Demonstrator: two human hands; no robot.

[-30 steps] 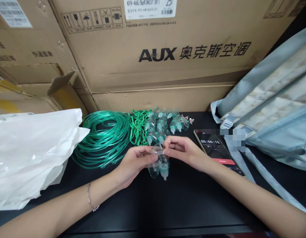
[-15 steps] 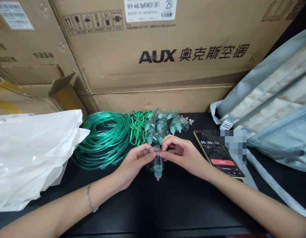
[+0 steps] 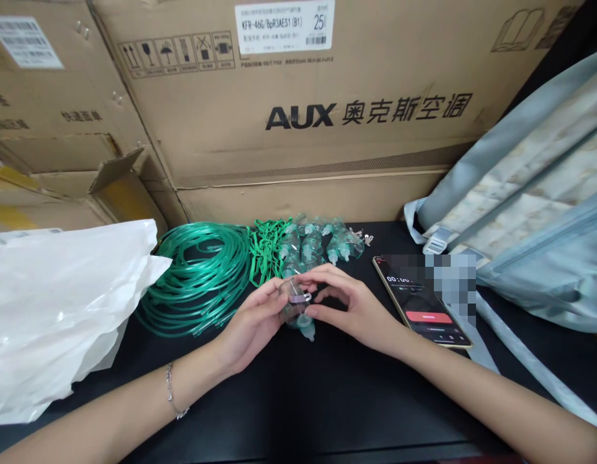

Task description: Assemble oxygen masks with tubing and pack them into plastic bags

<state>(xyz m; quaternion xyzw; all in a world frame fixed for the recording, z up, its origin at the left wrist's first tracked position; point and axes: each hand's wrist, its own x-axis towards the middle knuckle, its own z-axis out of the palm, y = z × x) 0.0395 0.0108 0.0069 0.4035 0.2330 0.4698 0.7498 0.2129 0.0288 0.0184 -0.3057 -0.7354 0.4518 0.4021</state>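
A clear, green-tinted oxygen mask (image 3: 289, 310) is tilted in front of me, its nozzle pointing down toward the table. My left hand (image 3: 260, 317) is closed around the mask's left side, thumb on the near face. A small metal nose clip (image 3: 301, 298) lies across the mask, its looped end sticking out to the right. Around that end, my right hand (image 3: 349, 306) has its thumb and fingers apart. Its index finger is over the mask's upper edge, and its thumb is close to the lower right side; whether the thumb touches I cannot tell.
Behind my hands lie more oxygen masks (image 3: 311, 245), green elastic straps (image 3: 265, 248) and loose metal clips (image 3: 368, 240). Coiled green tubing (image 3: 196, 277) and a white plastic bag (image 3: 71, 309) are left. At right are a phone (image 3: 419, 303) and a backpack (image 3: 535, 212). Cardboard boxes (image 3: 298, 154) wall the back.
The mask has turned, showing its clip's looped end. My right thumb and index finger, pinched together at the clip before, have spread apart. My left hand keeps hold of the mask.
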